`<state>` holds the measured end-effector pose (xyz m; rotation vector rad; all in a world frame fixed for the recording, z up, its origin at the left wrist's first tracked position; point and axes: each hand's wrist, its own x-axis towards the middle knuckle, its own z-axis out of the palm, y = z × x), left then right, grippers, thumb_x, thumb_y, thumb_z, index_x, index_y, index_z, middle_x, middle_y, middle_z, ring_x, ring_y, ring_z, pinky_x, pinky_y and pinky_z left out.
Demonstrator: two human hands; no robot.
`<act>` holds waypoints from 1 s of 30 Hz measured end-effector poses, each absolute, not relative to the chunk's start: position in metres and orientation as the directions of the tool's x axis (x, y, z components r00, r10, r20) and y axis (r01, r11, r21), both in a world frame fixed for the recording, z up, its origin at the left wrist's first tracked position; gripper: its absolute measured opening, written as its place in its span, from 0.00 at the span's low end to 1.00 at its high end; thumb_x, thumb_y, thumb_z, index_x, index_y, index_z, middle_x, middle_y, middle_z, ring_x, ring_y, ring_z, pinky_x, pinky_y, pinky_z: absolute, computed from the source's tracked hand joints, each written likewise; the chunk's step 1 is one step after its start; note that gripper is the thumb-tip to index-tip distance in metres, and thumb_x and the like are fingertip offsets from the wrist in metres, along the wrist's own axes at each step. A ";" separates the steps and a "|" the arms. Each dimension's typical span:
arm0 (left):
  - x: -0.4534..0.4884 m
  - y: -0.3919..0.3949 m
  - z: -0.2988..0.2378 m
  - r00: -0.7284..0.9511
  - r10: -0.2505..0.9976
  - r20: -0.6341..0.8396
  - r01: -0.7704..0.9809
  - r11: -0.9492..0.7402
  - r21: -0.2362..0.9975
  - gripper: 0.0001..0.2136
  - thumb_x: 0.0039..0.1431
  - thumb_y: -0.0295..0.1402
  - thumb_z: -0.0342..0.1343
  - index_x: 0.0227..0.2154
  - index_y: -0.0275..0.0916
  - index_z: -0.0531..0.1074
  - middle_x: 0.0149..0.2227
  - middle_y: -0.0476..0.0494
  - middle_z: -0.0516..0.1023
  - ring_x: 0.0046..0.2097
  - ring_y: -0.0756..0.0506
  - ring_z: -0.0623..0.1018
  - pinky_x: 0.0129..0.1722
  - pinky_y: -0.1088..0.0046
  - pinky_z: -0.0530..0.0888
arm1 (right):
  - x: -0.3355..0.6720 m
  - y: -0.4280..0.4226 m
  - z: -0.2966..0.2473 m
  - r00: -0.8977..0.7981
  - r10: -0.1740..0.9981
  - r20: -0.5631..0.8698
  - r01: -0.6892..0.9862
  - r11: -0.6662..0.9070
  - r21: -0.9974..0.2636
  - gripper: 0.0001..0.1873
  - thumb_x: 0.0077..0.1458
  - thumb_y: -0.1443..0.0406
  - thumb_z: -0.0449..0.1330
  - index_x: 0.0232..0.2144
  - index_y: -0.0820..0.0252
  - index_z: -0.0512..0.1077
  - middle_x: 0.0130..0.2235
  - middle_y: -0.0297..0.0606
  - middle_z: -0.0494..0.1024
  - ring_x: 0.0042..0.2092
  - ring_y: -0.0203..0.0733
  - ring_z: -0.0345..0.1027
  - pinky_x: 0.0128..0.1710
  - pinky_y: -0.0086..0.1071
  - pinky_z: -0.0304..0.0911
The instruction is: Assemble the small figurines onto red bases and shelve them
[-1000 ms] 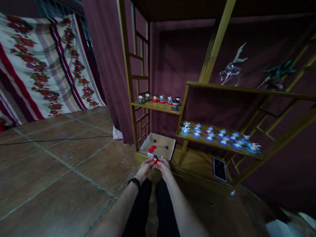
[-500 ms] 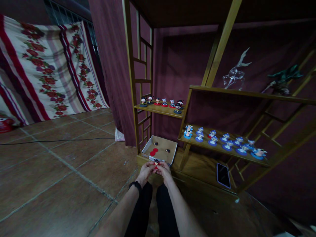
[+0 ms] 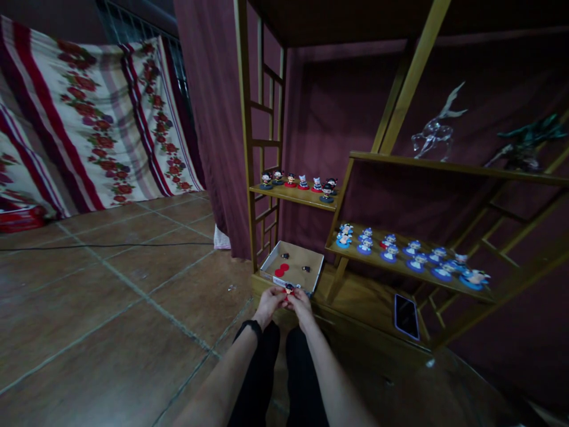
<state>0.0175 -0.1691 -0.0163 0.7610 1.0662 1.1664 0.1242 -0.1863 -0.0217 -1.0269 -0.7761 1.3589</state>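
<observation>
Between my two hands is a small figurine [image 3: 288, 290] with black hair and a red body. My left hand [image 3: 269, 303] has its fingers closed on the figurine's left side, and my right hand [image 3: 300, 303] pinches it from the right. Its lower part is partly hidden by my fingers. Just beyond my hands stands a shallow cardboard box [image 3: 315, 276]. Inside it lie two red discs [image 3: 281, 270] and two small dark-haired figurine pieces, one near the back [image 3: 285, 256] and one on the right [image 3: 306, 268].
Several figurines stand on the upper left shelf [image 3: 293, 194], and several blue and purple ones on the lower right shelf [image 3: 400, 264]. A clear deer ornament [image 3: 433, 139] stands higher up. A phone [image 3: 406, 316] lies on the bottom board. A black cable [image 3: 106, 245] crosses the tiled floor.
The view has turned slightly left, so the scene sits further right. Both hands still hold the figurine together in front of the box.
</observation>
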 end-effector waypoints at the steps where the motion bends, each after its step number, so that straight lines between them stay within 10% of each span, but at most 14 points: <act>1: 0.018 -0.170 -0.015 0.045 0.964 -0.261 -0.345 0.261 0.902 0.11 0.42 0.23 0.62 0.31 0.33 0.68 0.21 0.48 0.75 0.17 0.53 0.72 0.21 0.79 0.71 | 0.124 -0.187 -0.021 0.100 0.988 -0.119 -0.392 -0.071 -0.917 0.19 0.34 0.60 0.64 0.32 0.61 0.69 0.31 0.34 0.76 0.27 0.35 0.69 0.26 0.27 0.64; 30: 0.003 -0.173 -0.019 0.027 0.959 -0.283 -0.368 0.273 0.889 0.09 0.43 0.24 0.62 0.29 0.33 0.69 0.21 0.46 0.75 0.21 0.52 0.74 0.23 0.79 0.71 | 0.112 -0.182 -0.028 0.090 0.983 -0.163 -0.339 -0.123 -0.933 0.17 0.34 0.59 0.65 0.30 0.60 0.72 0.27 0.33 0.76 0.26 0.35 0.69 0.25 0.26 0.61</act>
